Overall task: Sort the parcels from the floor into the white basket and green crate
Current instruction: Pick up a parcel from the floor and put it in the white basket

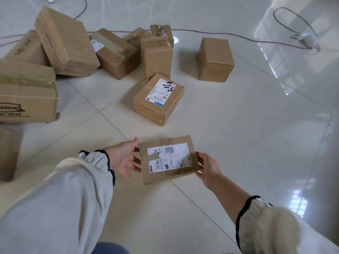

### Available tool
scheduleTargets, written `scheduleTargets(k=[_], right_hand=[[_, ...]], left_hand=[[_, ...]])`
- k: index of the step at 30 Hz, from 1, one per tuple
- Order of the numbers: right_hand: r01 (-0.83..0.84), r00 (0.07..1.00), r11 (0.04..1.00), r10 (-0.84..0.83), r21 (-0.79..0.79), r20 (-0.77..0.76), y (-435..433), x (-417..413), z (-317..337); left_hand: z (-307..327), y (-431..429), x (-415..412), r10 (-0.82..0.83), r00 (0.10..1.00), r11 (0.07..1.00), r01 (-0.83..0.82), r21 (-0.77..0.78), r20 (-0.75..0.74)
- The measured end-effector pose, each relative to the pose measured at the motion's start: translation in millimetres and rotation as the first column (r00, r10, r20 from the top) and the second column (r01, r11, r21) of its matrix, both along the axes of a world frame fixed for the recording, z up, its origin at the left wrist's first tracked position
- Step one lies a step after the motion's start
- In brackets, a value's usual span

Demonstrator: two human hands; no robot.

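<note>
Eleven brown cardboard parcels lay in view on the pale tiled floor (238,143). One, a flat parcel (168,159) with a white shipping label and clear tape on top, was nearest the person, between two hands. The left hand (124,156) was open, its fingers (134,167) straight and spread against the parcel's left edge, thumb by the upper corner. The right hand (208,167) gripped the right edge, thumb along the side and fingertips tucked beneath; whether the parcel was clear of the floor could not be told. Just beyond it stood one labelled box (158,99) with black handwriting across its label. Further back, one plain box (215,59) stood alone on the right, apart from a cluster of six: a tall box (156,57), a taped box (162,32) behind it, a small box (136,36), a labelled carton (114,52), a broad flat carton (66,43) leaning on its neighbours, and a printed box (25,47). Two more sat at the left edge: a large carton (25,92) and a cut-off box (8,154). Three parcels carried white labels. A dark cable (220,33) trailed across the floor behind the pile.
</note>
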State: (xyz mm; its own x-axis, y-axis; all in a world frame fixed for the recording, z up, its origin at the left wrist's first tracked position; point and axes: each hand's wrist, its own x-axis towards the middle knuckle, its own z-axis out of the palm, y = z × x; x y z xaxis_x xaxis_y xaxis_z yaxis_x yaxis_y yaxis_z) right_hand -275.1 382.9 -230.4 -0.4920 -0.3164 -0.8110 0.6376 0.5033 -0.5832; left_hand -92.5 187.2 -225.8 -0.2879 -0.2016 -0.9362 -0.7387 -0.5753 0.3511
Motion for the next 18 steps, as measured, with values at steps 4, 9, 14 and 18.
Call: scheduleTargets(k=[4, 9, 14, 18], right_hand=[[-0.221, 0.971, 0.940, 0.237, 0.261, -0.030, 6.1, -0.7, 1.4], [-0.326, 0.939, 0.804, 0.338, 0.497, 0.069, 19.9, -7.4, -1.7], [-0.232, 0.958, 0.938, 0.267, 0.257, -0.109, 2.4, -1.9, -2.7], [-0.506, 0.856, 0.810, 0.515, 0.296, 0.054, -8.1, 13.2, 4.7]], left_hand=[[-0.6, -7.3, -10.6, 0.124, 0.989, 0.986, -0.132, -0.098, -0.080], [-0.4, -14.3, -18.2, 0.263, 0.960, 0.874, -0.278, -0.398, -0.092], [0.7, -3.3, 10.6, 0.156, 0.980, 0.988, -0.153, -0.036, 0.121], [0.9, -4.4, -0.5, 0.315, 0.949, 0.949, -0.315, -0.035, -0.002]])
